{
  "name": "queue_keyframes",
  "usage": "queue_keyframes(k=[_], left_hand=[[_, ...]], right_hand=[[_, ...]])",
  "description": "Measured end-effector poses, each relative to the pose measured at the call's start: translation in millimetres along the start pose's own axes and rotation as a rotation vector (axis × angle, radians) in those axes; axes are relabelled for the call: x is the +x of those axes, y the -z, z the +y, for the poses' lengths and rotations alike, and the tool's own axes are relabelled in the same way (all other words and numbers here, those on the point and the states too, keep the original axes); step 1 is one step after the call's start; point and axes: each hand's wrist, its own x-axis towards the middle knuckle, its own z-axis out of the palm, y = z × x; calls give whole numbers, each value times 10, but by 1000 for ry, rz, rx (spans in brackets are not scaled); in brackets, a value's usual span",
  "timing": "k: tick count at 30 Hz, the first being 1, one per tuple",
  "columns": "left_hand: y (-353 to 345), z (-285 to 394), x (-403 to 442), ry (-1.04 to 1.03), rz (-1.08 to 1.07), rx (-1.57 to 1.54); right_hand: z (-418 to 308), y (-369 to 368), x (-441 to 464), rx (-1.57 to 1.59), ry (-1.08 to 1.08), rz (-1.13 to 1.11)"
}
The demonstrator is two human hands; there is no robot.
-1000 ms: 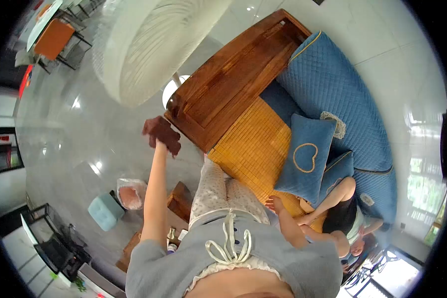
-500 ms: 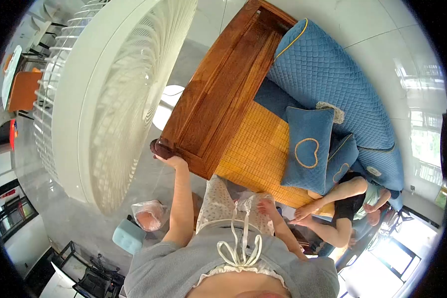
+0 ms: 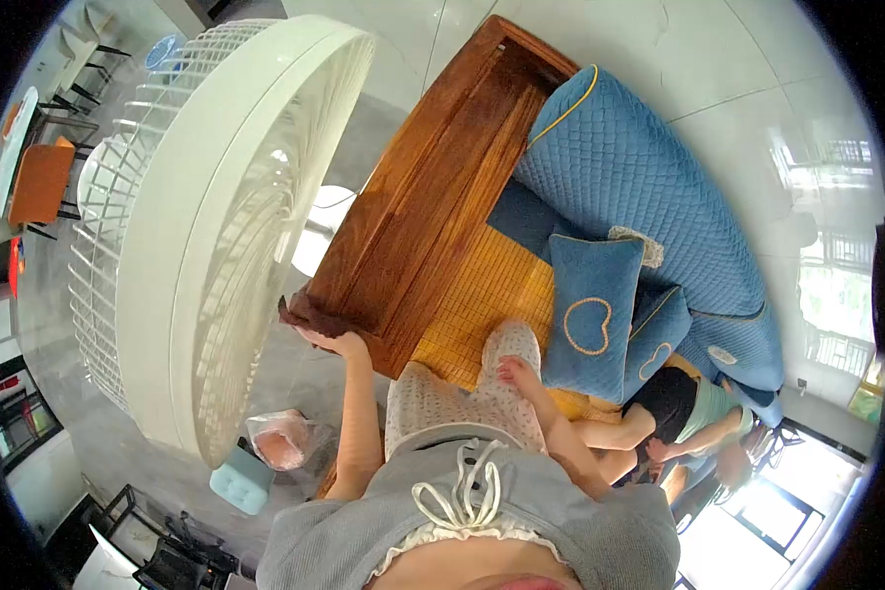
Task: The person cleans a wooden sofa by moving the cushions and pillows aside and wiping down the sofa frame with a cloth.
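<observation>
My left hand [image 3: 336, 340] holds a dark brown cloth [image 3: 310, 317] against the near end of a wooden sofa arm [image 3: 403, 206]. The cloth is spread over the corner, and part of it covers my fingers. The top of the sofa arm is a long reddish-brown panel with a raised frame. My right hand [image 3: 517, 374] lies on my raised right knee, fingers stretched out, with nothing in them. Under that knee is the yellow woven seat mat [image 3: 452, 339]. Blue quilted cushions [image 3: 592, 315] lean beside it.
A large white fan [image 3: 187, 226] stands close on the left of the sofa arm. Below it are a light blue stool [image 3: 241, 482] and a pink item in clear plastic [image 3: 281, 440]. Another person [image 3: 659, 413] sits on the sofa to the right.
The cloth has opened out over the corner under my left hand. My right knee has come up onto the mat, with my right hand on it. The view has shifted slightly.
</observation>
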Motion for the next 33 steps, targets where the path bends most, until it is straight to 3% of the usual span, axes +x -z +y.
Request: queue_keyframes(k=[1, 4, 7, 8, 13, 14, 17, 19, 20, 21, 24, 26, 30, 33], left_hand=[[-78, 66, -23, 50, 44, -21], [-181, -67, -214, -169, -85, 1160], [-706, 344, -119, -10, -637, 1627], [-833, 108, -106, -196, -546, 1542], [-1876, 149, 3, -376, -597, 1469], [-2066, 91, -12, -426, -583, 1443], [-2677, 38, -115, -577, -519, 1405], [-2949, 152, -164, -553, -548, 1422], [-3081, 24, -162, -585, -482, 1391], [-3225, 264, -204, -390, -610, 1453], [-3481, 154, -166, -436, -560, 1507], [-3667, 212, -144, -406, -584, 1520], [-4133, 205, -101, -464, -674, 1466], [-4422, 218, -75, -646, -716, 1431]], right_hand=[[-107, 27, 67, 18, 18, -12], [-486, 123, 281, -139, 70, -73], [-918, 238, 453, -173, 48, -145], [-1064, 305, 535, -196, 46, -159], [-1960, 751, 1107, -105, 111, -168], [-2482, 703, 966, -176, 113, -116], [-3417, 933, 929, -102, 397, -93], [-3899, 1074, 721, -108, 801, -30], [-4168, 1195, 612, -241, 960, 120], [-4409, 1336, 505, -374, 1117, 272], [-4898, 1753, 413, -637, 1388, 679], [-4999, 2100, 532, -841, 1409, 922], [-4932, 2281, 736, -916, 1315, 972], [-4943, 2194, 742, -1031, 1293, 1035]])
